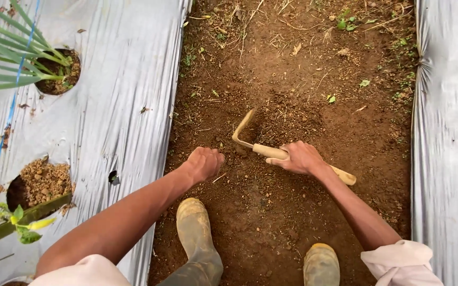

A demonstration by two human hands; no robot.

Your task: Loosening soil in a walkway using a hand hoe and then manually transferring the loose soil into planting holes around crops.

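Your right hand (300, 158) is closed around the pale wooden handle of a small hand hoe (271, 151), just right of the middle of the frame. The hoe's curved blade hooks up and to the left, with its tip down in the loose brown soil (292, 79) of the furrow. The end of the handle sticks out past your wrist toward the lower right.

Your left hand (204, 163) is curled into a loose fist just left of the hoe, low over the soil; you cannot tell whether it holds anything. Your two muddy boots (197, 233) stand on the soil at the bottom of the frame.

Silver plastic sheeting (128, 79) covers the raised beds on both sides of the furrow. On the left sheet, a round planting hole (41, 182) at mid-left is filled with crumbly brown soil, with a small leafy plant (19, 222) just below it. Another hole (59, 71) at the upper left holds soil and a plant with long narrow green leaves (6, 53). A blue string (11, 106) runs down the left edge.
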